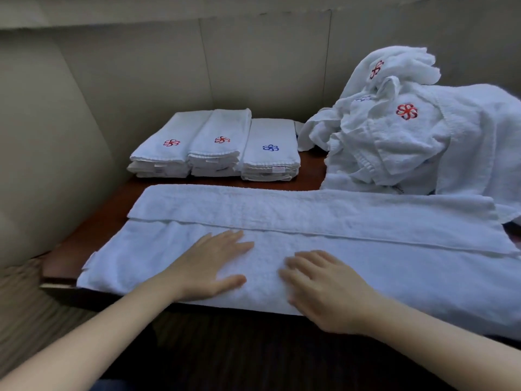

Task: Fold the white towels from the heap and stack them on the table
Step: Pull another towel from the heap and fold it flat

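A large white towel (352,221) lies spread along the front of the dark wooden table (93,230), its far long edge folded over toward me. My left hand (208,263) rests flat on the towel near its middle, fingers straight. Just to the right, my right hand (321,289) lies palm down on the same towel. At the back right sits the heap of crumpled white towels (417,136) with red flower logos. Three stacks of folded towels (217,145) stand side by side at the back, two with red logos and one with blue.
Padded beige wall panels (141,74) close off the table at the back and left. The table's front edge (59,286) runs just under the towel. Striped carpet (25,306) shows at the lower left.
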The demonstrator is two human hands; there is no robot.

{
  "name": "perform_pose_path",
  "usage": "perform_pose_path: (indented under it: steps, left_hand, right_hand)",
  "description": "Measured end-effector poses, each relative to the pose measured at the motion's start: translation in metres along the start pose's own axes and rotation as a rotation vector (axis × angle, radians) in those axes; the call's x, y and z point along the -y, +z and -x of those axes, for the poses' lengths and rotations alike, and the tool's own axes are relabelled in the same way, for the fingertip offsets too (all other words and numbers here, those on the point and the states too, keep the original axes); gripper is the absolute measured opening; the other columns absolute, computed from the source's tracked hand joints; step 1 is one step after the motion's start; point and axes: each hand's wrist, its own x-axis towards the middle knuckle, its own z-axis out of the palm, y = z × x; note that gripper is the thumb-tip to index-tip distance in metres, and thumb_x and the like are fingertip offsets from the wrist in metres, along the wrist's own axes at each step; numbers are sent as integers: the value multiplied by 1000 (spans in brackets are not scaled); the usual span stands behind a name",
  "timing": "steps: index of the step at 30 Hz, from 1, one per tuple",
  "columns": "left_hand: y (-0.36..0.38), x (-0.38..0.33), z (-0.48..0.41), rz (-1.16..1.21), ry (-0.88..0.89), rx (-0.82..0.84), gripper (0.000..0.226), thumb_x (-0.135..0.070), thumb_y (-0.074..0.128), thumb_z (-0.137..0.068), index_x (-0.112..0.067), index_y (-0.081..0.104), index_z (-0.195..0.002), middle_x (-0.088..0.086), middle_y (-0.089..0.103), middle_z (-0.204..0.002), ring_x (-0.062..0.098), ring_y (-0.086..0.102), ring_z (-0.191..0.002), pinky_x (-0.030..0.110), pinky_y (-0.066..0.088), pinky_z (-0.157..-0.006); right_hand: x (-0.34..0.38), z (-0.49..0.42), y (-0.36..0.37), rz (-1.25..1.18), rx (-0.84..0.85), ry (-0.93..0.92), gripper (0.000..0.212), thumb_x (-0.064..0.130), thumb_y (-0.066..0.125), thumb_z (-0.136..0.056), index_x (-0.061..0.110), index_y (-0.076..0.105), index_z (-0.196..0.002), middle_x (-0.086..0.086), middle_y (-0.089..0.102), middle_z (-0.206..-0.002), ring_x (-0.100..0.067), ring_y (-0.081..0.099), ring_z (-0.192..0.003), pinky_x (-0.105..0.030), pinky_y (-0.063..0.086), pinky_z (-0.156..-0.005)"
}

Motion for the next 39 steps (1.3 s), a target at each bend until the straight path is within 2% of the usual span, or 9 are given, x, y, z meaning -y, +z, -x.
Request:
perform_pose_path:
  steps: [3, 6, 9, 12, 14, 19, 23, 27, 39]
  left_hand:
    - [3, -2, 29, -199, 108, -63, 81, -74, 42, -78, -45, 13, -148, -6, 10, -158, 10, 12, -144, 37, 13, -116]
    - [6, 10, 49, -275, 297, -367, 53, -49, 49, -88, -14, 58, -127, 14, 62, -125, 26, 64, -110, 40, 55, -85]
    - [-9, 27, 55, -299, 174, -611, 38, -23, 48, -76, -3, 76, -91, 11, 74, -88, 26, 73, -72, 30, 57, -53]
    - [-46, 55, 52, -183, -348, -416, 29, -23, 50, -80, -23, 72, -100, -5, 71, -100, 25, 69, -90, 33, 54, -72]
    - [-69, 85, 54, 29, -568, -229, 14, -24, 56, -84, -33, 66, -84, -8, 69, -96, 23, 63, -93, 32, 49, -77]
    - [-98, 127, 36, 364, -630, -435, 21, -17, 65, -83, -32, 67, -69, -10, 67, -71, 13, 60, -69, 25, 42, -61]
    - [-107, 140, -20, 350, -704, -682, 19, -17, 57, -85, -29, 71, -81, -4, 69, -91, 22, 61, -88, 30, 47, -74]
    - [-76, 156, -66, 238, -909, -394, 19, -16, 46, -90, -11, 64, -97, 14, 62, -113, 34, 57, -102, 37, 47, -83]
    - [-43, 127, -105, -275, -1042, -438, 30, -14, 47, -92, -17, 49, -121, 11, 46, -131, 30, 39, -122, 46, 27, -104]
  right_hand:
    - [18, 10, 5, 174, 118, 12, 78, 53, 79, -56, 23, 60, -125, -13, 65, -118, -31, 66, -99, -38, 56, -79]
    - [9, 13, 5, 171, -93, -5, 45, 26, 72, -69, 14, 70, -112, -10, 71, -99, -29, 70, -82, -32, 58, -65]
    - [-1, 12, -2, 145, -203, 80, 39, 10, 52, -71, 8, 68, -106, -5, 67, -79, -25, 64, -57, -27, 47, -40]
    - [-14, 12, -11, 193, -66, 321, 55, -7, 71, -43, 8, 68, -97, -6, 63, -75, -28, 59, -51, -29, 37, -33]
    - [-33, 10, -21, 228, 76, 539, 43, -5, 64, -60, 13, 61, -98, -2, 59, -86, -29, 61, -68, -32, 36, -43]
    - [-118, -6, -26, 73, 2, 845, 16, 2, 45, -79, 18, 45, -84, -11, 60, -92, -34, 58, -81, -34, 39, -59]
    - [-172, -29, -5, -77, 147, 944, 8, 15, 54, -89, 18, 48, -84, -15, 63, -99, -34, 57, -90, -33, 38, -66]
    - [-201, -32, 17, -129, 166, 1019, 38, 44, 57, -91, 11, 54, -70, -7, 62, -83, -27, 54, -80, -33, 38, -65]
    - [-220, -44, 16, -139, 358, 983, 58, 59, 55, -85, 3, 67, -77, -4, 62, -74, -18, 58, -72, -29, 41, -63]
